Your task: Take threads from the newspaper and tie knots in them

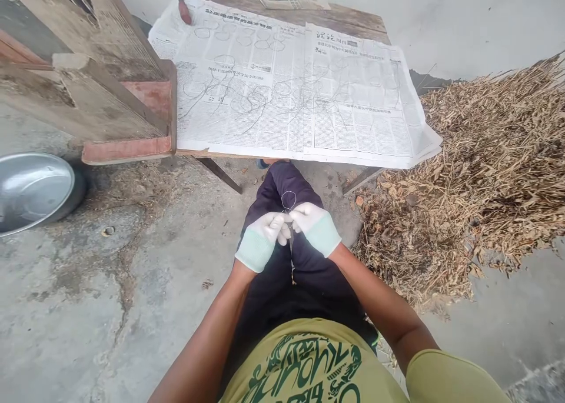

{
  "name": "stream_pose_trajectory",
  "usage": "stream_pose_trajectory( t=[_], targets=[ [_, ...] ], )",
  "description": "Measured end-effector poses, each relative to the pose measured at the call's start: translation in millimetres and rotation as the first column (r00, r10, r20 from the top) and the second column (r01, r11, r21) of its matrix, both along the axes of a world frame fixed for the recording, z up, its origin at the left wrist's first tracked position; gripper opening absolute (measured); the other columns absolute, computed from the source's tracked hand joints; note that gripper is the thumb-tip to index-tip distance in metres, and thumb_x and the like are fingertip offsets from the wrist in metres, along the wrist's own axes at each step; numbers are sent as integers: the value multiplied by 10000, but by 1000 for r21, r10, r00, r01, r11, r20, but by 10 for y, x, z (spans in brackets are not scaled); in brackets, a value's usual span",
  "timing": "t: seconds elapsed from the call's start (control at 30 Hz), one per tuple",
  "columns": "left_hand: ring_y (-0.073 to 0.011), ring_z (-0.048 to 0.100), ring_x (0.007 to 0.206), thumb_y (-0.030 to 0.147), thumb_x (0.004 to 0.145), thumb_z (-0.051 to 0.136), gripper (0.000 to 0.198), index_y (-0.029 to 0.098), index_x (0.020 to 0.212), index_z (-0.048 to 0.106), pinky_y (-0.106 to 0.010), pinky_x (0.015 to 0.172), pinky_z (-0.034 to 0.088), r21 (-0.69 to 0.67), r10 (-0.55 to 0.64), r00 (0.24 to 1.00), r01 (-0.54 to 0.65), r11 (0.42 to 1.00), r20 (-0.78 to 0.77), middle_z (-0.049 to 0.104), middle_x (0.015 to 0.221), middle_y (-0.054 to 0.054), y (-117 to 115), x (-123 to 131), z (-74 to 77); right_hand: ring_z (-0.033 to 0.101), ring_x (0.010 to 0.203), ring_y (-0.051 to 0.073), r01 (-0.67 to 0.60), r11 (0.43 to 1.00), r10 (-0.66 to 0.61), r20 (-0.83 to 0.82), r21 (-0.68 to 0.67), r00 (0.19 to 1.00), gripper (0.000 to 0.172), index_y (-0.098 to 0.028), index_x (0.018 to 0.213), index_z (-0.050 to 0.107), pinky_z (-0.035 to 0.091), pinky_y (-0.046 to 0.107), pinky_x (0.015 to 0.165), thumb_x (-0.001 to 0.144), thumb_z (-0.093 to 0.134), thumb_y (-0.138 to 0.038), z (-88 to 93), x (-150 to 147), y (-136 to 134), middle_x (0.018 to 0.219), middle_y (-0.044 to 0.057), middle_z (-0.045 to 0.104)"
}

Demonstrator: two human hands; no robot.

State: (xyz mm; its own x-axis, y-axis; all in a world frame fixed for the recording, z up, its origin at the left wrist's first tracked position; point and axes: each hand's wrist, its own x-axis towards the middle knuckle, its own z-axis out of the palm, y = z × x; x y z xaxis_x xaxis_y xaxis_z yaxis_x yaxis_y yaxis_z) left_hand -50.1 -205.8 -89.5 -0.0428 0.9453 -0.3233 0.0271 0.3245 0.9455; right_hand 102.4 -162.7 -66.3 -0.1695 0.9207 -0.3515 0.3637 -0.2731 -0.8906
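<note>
A low wooden table [348, 19] stands on a cracked, stained concrete floor [132, 285], and an opened newspaper [353, 97] covers nearly all of its top. Many fine loops and loose ends [247, 94] lie scattered over the print. At the table's far edge a small red-handled tool [184, 9] rests on the paper.

Just in front of the table sits the person, knees in dark trousers reaching under its near edge. Both hands wear white gloves. The left hand [261, 240] and right hand [315, 226] meet fingertip to fingertip, each pinched shut on a thin strand [288, 200], which rises from the fingers in a small round loop over the lap.

To the table's right, a broad heap of dry stalks and husks [485, 173] spreads across the floor. To its left, a worn wooden bench with red trim [101, 73] butts against the table, and beyond that sits a metal basin [30, 191].
</note>
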Motion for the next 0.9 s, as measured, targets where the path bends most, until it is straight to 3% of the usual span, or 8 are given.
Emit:
stream_pose_trajectory(
  t=[0.33,0.47,0.6,0.7,0.8,0.9],
  targets=[
    [-149,609,563,456,897,613,310,174,863,739,-280,638,478,-20,162,983,-161,987,82,668,609,-4,-71,25,45,661,590,107,-24,999,23,-20,-25,1000,131,-180,813,683,510,205,610,880,596,-251,228,-4,77,660,-22,693],
    [-158,625,568,491,904,612,355,162,855,733,-283,638,484,-45,192,973,-188,981,128,679,614,-17,-67,82,61,695,664,112,-14,1000,14,-38,4,999,136,-186,834,712,527,210,668,862,582,-217,234,-40,57,730,-14,728],
    [-162,630,582,536,877,623,381,172,836,729,-287,633,488,-15,198,980,-198,980,-30,711,670,-33,-14,81,191,688,646,117,-7,1000,8,-30,14,1000,150,-196,847,720,526,221,665,871,576,-232,222,-46,54,711,-20,721],
    [-185,691,715,534,859,646,384,180,981,732,-298,719,526,55,253,963,-248,967,-94,759,820,-47,30,58,336,675,658,119,-58,994,53,52,96,997,159,-214,837,721,509,226,684,893,574,-237,263,-36,48,695,-35,709],
    [-195,712,770,569,898,600,464,170,1105,716,-318,787,543,117,271,961,-263,958,-55,770,887,-62,45,37,440,673,752,130,-164,958,122,182,234,976,199,-240,846,725,490,235,749,944,552,-248,325,-21,23,772,-32,731],
    [-208,720,818,608,942,534,527,163,1164,709,-337,845,545,178,248,969,-247,953,16,771,919,-77,25,23,485,663,845,172,-348,853,174,416,389,893,271,-228,880,723,469,277,806,1007,483,-236,361,3,-14,886,27,744]
  ],
)
